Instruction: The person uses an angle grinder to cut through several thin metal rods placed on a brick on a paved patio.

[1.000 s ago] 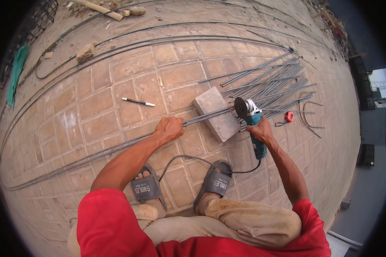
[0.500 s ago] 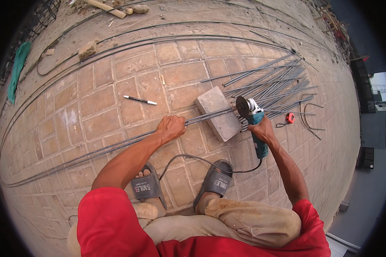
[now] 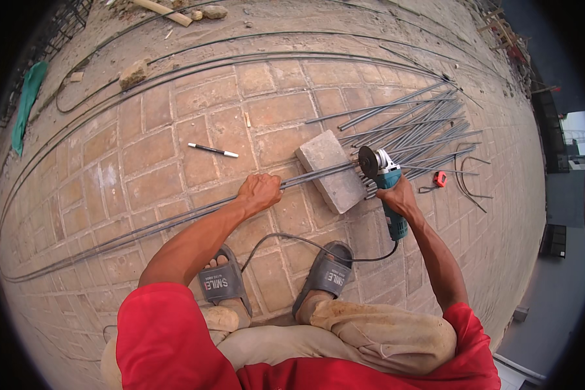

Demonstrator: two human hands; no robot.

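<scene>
My left hand (image 3: 259, 192) is closed around long steel rods (image 3: 312, 173) that cross a grey concrete block (image 3: 330, 182). My right hand (image 3: 396, 195) grips a teal angle grinder (image 3: 390, 175) by its body; its cutting disc (image 3: 369, 162) is upright at the rods, just past the block's right side, though whether it touches them is hard to tell. A pile of cut rods (image 3: 429, 120) lies beyond the block. The grinder's black cord (image 3: 286, 234) loops over the pavers toward my sandalled feet.
A black-and-white marker (image 3: 212, 149) and red tape measure (image 3: 439, 179) lie on the pavers. Bent rods (image 3: 472, 195) are at the right. Long bars curve across the back, with a wooden post (image 3: 162, 14), stones (image 3: 134, 75) and green cloth (image 3: 29, 107). A grey wall (image 3: 552, 279) stands at the far right.
My hands, the rods and the grinder have shifted very slightly to the right in the picture since a second ago. Both grips look the same.
</scene>
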